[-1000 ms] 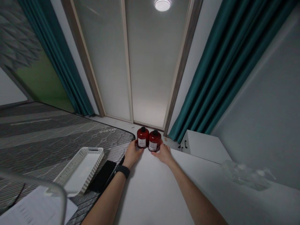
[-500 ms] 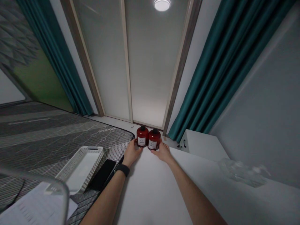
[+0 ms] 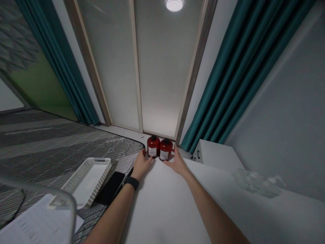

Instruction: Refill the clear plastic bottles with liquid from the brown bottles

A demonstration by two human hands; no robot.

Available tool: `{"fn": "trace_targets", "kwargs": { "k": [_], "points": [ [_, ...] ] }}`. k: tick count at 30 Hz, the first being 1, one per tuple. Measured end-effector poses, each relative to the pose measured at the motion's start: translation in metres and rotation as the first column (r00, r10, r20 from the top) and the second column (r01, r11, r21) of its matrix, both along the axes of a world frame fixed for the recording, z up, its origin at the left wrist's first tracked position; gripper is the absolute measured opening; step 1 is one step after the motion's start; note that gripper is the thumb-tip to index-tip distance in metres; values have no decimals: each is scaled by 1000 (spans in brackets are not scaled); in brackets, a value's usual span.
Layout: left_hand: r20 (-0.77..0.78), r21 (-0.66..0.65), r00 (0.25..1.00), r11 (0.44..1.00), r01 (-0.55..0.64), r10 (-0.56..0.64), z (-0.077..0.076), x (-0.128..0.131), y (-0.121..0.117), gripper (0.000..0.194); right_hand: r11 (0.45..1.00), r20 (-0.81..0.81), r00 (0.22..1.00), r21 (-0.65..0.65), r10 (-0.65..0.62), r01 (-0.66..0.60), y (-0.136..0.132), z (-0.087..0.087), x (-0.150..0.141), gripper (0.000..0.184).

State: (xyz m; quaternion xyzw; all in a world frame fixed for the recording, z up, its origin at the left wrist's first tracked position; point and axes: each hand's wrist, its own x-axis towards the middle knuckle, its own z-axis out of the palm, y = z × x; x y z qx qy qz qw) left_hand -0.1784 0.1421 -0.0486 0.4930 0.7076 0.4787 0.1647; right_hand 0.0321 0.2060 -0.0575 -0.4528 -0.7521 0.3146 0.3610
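Note:
Two dark red bottles with black tops and white front labels, the left bottle [image 3: 153,143] and the right bottle [image 3: 166,146], stand upright side by side at the far end of the white tabletop [image 3: 165,196]. My left hand [image 3: 141,165] is at the left bottle's outer side, thumb and fingers apart, the thumb near its base. Beside the right bottle, my right hand [image 3: 179,164] has its fingers spread, with the thumb close to the bottle's lower edge. Whether any fingertip still touches the glass is hard to see.
To the left, a white perforated basket [image 3: 87,183], a black flat object [image 3: 111,188] and printed paper [image 3: 43,223] lie on a grey patterned surface. A grey curved tube [image 3: 68,196] crosses the lower left. Clear plastic items [image 3: 257,183] sit right, near a white cabinet [image 3: 218,152].
Both hands have loosened from around the bottles, their fingers opening outward. The bottles stay side by side at the table's far end. The view has shifted slightly.

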Motion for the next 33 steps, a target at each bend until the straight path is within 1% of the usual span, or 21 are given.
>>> {"fn": "trace_targets", "kwargs": {
  "k": [4, 6, 7, 9, 12, 15, 19, 22, 24, 26, 29, 33],
  "points": [
    [-65, 108, 995, 992, -71, 78, 14, 4, -14, 35, 1000, -28, 1000, -7, -14, 14, -15, 9, 19, 110],
    [-106, 173, 992, 983, -55, 74, 22, 11, -24, 26, 1000, -41, 999, -3, -13, 13, -26, 14, 30, 103],
    [-129, 198, 990, 980, -28, 54, 25, 16, -29, 22, 1000, -46, 999, 1, -11, 11, -32, 17, 36, 99],
    [-176, 228, 984, 972, 60, -19, 33, 28, -39, 15, 1000, -54, 999, 7, -6, 6, -44, 22, 47, 91],
    [-251, 220, 948, 943, 252, -195, 45, 53, -51, 12, 1000, -57, 998, 11, 2, -2, -65, 30, 64, 79],
    [-308, 182, 882, 887, 423, -357, 56, 79, -65, 11, 1000, -55, 998, 16, 8, -7, -88, 38, 82, 69],
    [-346, 125, 788, 807, 577, -509, 64, 109, -88, 11, 1000, -45, 999, 22, 13, -12, -125, 43, 111, 53],
    [-357, 46, 710, 748, 662, -606, 67, 125, -106, 11, 1000, -31, 1000, 18, 2, -1, -155, 40, 134, 42],
    [-374, -9, 672, 727, 687, -639, 68, 135, -116, 11, 1000, -21, 1000, 13, -9, 9, -172, 38, 146, 39],
    [-407, -43, 644, 718, 695, -648, 67, 143, -125, 12, 1000, -14, 1000, 9, -16, 16, -185, 36, 153, 36],
    [-473, -71, 595, 701, 709, -650, 61, 151, -136, 13, 999, -17, 999, 9, -33, 33, -198, 35, 156, 36],
    [-544, -65, 547, 682, 729, -636, 49, 148, -143, 15, 998, 22, 999, 52, -46, 45, -211, 38, 152, 33]
  ]
}}
